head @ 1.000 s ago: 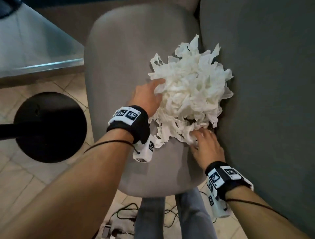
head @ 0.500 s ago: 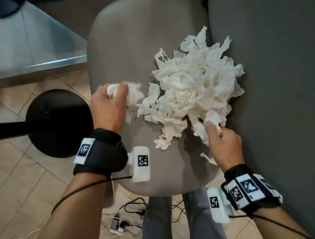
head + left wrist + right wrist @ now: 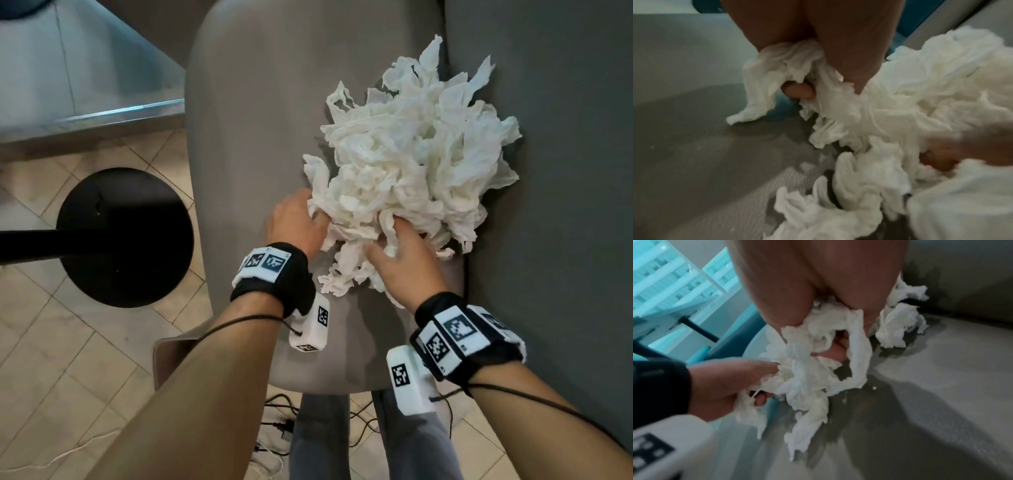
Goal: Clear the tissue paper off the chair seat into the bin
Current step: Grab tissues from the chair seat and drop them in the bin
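A big heap of crumpled white tissue paper (image 3: 414, 161) lies on the grey chair seat (image 3: 253, 130), pushed against the dark grey backrest (image 3: 555, 178). Both hands dig into the heap's near edge, side by side. My left hand (image 3: 310, 219) curls its fingers round a bunch of tissue (image 3: 789, 65), and a fingertip (image 3: 797, 92) pokes through it. My right hand (image 3: 394, 240) grips another bunch (image 3: 818, 353). In the right wrist view my left hand (image 3: 725, 382) sits just beside it. Loose strips (image 3: 337, 277) trail toward the seat's front. No bin shows clearly.
A black round base (image 3: 126, 236) with a black pole (image 3: 41, 245) stands on the tiled floor left of the chair. A metal surface (image 3: 68, 68) fills the far left. Cables and a power strip (image 3: 281, 428) lie under the seat by my legs (image 3: 318, 442).
My left hand, which held a wad up to the left of the heap, has come back to the heap's near edge. My right hand has shifted left and gripped deeper.
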`<state>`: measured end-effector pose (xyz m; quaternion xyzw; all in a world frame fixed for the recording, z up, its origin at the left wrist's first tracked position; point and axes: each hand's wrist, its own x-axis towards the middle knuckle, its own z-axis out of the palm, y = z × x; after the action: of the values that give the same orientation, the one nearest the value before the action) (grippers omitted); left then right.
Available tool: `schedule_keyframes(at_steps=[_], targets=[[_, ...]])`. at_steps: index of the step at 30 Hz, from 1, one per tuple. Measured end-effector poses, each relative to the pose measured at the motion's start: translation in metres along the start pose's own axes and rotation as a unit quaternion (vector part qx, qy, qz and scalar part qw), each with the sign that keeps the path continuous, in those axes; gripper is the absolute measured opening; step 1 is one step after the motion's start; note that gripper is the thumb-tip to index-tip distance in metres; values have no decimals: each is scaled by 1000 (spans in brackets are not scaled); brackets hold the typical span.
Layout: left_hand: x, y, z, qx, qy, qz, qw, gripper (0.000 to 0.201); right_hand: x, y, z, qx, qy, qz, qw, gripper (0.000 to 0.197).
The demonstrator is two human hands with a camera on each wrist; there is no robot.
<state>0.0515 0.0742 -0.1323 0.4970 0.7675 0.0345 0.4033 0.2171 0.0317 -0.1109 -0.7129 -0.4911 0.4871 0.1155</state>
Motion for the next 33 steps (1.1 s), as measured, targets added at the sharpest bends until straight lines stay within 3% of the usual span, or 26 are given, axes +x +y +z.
schedule_keyframes(at_steps=[7, 10, 13, 15, 17, 19, 22, 23, 27, 30, 33], targets=[[-30, -15, -24, -92, 110, -18, 990, 30, -4, -1, -3, 44, 30, 74, 996, 22], [-51, -26, -36, -152, 163, -15, 975, 5, -15, -1, -16, 116, 59, 125, 984, 36], [-66, -35, -42, -174, 200, -14, 964, 15, -24, 6, -27, 138, 72, 147, 977, 56], [-74, -38, -43, -163, 194, -25, 967, 13, -28, 13, -32, 155, 94, 138, 974, 59], [-82, -38, -39, -167, 165, -28, 972, 27, -30, 18, -35, 158, 127, 130, 971, 47], [-86, -37, -32, -139, 122, 1, 983, 39, -32, 22, -34, 154, 150, 127, 968, 33], [-85, -37, -11, -88, 33, 49, 994, 35, -30, 25, -28, 140, 154, 118, 971, 15], [-85, -37, -1, -63, 4, 56, 996, 32, -29, 25, -25, 126, 147, 104, 976, 13], [-92, -39, 39, 85, -52, 59, 993, 44, -24, 22, -5, 19, 52, 62, 997, 46], [-95, -42, 50, 141, -43, 74, 986, 41, -18, 18, 10, -86, 2, -31, 996, 40], [-99, -37, 48, 123, -37, 92, 987, 28, -7, 17, 22, -174, -29, -48, 983, 42]])
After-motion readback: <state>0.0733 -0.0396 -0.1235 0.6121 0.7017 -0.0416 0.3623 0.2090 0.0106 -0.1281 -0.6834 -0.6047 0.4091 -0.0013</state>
